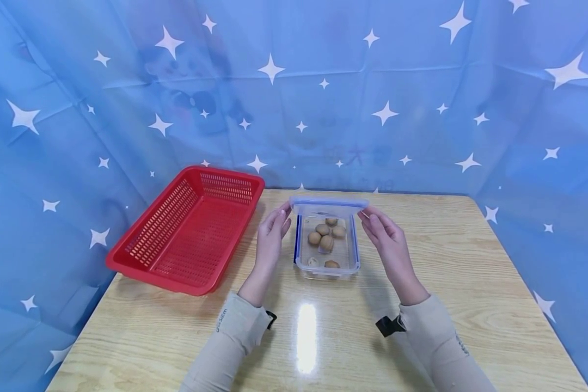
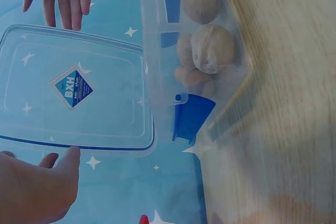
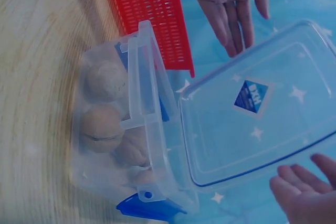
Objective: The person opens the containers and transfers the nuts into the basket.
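A clear plastic food box (image 1: 327,270) with blue clips (image 2: 193,116) sits mid-table, holding several walnuts (image 1: 326,243). Its clear lid (image 1: 329,207), with a blue seal and a diamond-shaped sticker (image 2: 73,87), is raised at the box's far side. My left hand (image 1: 270,239) is at the lid's left edge, its thumb tip close against that edge in the left wrist view. At the opposite edge is my right hand (image 1: 388,245), fingers extended. Neither hand is curled round the lid; whether the right fingertips touch it is hard to tell.
To the left a red slotted plastic basket (image 1: 196,234) stands on the wooden table (image 1: 470,283), its corner reaching past the table's left edge. A blue curtain (image 1: 323,98) with white stars hangs behind and along both sides.
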Tool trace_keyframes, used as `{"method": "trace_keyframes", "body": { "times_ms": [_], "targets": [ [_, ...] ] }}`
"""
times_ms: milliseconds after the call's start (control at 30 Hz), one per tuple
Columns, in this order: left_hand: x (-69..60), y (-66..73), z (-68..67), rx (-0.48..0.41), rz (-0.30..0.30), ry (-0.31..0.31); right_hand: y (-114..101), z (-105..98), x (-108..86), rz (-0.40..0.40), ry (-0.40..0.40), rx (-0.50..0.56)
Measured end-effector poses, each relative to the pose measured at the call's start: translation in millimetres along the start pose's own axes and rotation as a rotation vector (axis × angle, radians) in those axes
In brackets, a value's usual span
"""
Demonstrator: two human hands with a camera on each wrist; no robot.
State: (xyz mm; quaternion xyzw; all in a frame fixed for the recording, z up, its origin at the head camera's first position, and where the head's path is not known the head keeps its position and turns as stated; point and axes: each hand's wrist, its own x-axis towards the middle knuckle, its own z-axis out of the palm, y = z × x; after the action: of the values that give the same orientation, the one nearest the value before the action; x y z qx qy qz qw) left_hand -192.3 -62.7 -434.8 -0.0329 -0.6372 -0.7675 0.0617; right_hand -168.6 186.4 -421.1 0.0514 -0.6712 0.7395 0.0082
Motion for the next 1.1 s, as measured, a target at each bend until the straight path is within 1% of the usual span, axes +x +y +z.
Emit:
{"method": "trace_keyframes", "body": {
  "times_ms": [33, 100, 167, 333, 500, 633, 767, 1100],
  "targets": [
    [-0.1, -0.9, -0.9, -0.033, -0.023, -0.002, 0.3, 0.0, -0.3, 0.006, -0.005, 0.008],
    [-0.3, -2.2, -2.6, -0.055, -0.055, -0.007, 1.0, -0.5, -0.5, 0.012, -0.016, 0.015],
    [-1.0, -2.7, -3.8, -0.065, -0.070, -0.013, 2.4, -1.3, -0.4, 0.012, -0.026, 0.018],
    [-1.6, -2.9, -4.5, -0.038, -0.109, -0.015, 8.2, -3.2, 0.4, -0.001, -0.024, 0.004],
    [-1.5, -2.4, -4.5, -0.034, -0.123, -0.015, 12.4, -3.9, -0.8, -0.010, -0.016, 0.019],
    [-1.3, -1.6, -5.3, -0.045, -0.139, -0.029, 14.1, -5.0, -1.3, 0.005, -0.011, 0.033],
    [-1.6, -1.1, -6.7, -0.038, -0.155, -0.042, 14.6, -6.2, -1.6, 0.020, -0.008, 0.032],
    [-1.9, -3.9, -9.8, -0.025, -0.182, -0.052, 15.6, -9.1, -3.1, 0.037, -0.013, 0.055]
  ]
}}
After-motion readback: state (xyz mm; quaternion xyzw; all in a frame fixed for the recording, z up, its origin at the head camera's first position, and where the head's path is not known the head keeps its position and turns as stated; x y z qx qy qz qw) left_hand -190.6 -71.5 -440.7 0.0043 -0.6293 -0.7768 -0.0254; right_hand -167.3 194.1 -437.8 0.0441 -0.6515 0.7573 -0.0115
